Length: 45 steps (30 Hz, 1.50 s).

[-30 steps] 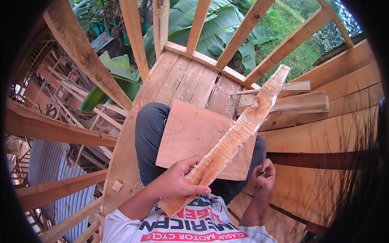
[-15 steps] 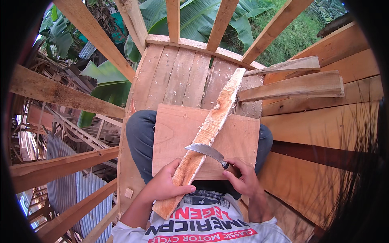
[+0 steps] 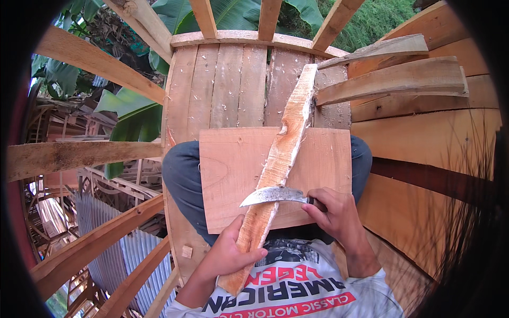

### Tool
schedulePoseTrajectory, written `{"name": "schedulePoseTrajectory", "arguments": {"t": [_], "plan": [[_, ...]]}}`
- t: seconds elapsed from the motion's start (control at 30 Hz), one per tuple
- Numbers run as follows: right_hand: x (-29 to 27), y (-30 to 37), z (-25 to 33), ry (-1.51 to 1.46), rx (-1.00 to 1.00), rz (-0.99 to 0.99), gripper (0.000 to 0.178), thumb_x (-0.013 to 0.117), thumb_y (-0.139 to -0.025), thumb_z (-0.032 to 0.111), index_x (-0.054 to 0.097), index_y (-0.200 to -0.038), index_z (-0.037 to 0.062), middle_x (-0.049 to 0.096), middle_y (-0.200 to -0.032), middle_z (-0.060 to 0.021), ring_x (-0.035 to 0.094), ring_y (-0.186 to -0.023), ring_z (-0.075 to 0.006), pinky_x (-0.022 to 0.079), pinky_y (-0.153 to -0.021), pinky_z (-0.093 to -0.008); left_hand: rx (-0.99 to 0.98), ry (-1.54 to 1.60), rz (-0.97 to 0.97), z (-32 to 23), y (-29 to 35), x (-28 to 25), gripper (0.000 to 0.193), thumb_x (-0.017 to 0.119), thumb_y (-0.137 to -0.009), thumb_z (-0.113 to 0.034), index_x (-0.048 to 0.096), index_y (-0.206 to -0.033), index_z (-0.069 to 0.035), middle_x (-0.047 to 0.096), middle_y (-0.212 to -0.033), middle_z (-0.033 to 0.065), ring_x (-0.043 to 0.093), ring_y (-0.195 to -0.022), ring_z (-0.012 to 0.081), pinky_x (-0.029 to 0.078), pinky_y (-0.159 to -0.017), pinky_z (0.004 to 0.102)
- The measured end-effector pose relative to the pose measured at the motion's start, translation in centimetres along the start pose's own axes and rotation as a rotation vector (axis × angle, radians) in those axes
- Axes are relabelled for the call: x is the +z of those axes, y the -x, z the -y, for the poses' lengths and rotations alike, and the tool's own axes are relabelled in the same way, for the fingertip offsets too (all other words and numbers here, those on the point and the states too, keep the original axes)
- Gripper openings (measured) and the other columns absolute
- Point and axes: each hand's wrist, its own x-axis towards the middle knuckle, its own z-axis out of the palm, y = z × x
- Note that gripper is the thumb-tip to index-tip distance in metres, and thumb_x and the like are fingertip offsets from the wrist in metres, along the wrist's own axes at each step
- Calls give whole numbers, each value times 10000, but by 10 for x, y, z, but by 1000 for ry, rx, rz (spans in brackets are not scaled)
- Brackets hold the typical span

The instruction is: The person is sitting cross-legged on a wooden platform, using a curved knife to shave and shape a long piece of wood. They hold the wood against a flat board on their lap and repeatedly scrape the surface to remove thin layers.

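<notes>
A long rough strip of wood (image 3: 280,153) with pale, ragged edges runs from my lap up and away to the right. My left hand (image 3: 231,253) grips it near its lower end, thumb across the top. In my right hand (image 3: 333,213) is the handle of a curved knife (image 3: 273,196), its hooked blade lying across the strip with the tip pointing left. Beneath the strip, a flat wooden board (image 3: 225,177) rests over my crossed legs. Part of the knife's handle is hidden by my fingers.
I sit on a slatted wooden floor (image 3: 225,85) sprinkled with shavings, bounded by wooden posts (image 3: 106,69). Two split wood pieces (image 3: 392,79) lean at the right, beside a plank wall (image 3: 435,138). A small wood block (image 3: 187,251) lies left of my lap.
The knife blade has turned to lie flatter across the strip, its face showing more. My view has shifted slightly; my left hand keeps its hold on the wood.
</notes>
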Motion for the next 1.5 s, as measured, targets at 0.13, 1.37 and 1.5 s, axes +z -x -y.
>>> {"name": "schedulePoseTrajectory", "arguments": {"t": [0.13,1.37,1.5], "plan": [[-1,4,8,34,42,8,226,705,-808,209,614,-929,41,595,-720,-98,607,-596,-252,471,-533,-348,121,-81,-8,2,0,-2,763,800,-707,-212,395,-1299,48,551,-1151,142,521,-1076,170,425,-924,308],[0,12,-21,-39,78,-89,230,767,-747,190,630,-877,58,525,-617,-66,553,-498,-217,437,-467,-321,-100,216,15,-8,-4,11,811,803,-677,-138,364,-1336,40,537,-1171,92,513,-1068,131,416,-919,262],[3,24,-1,-107,-31,6,224,760,-750,186,634,-883,57,526,-613,-66,553,-495,-208,435,-465,-319,-143,216,29,-9,-3,10,819,808,-671,-145,365,-1333,44,538,-1168,92,511,-1071,130,418,-920,265]]}}
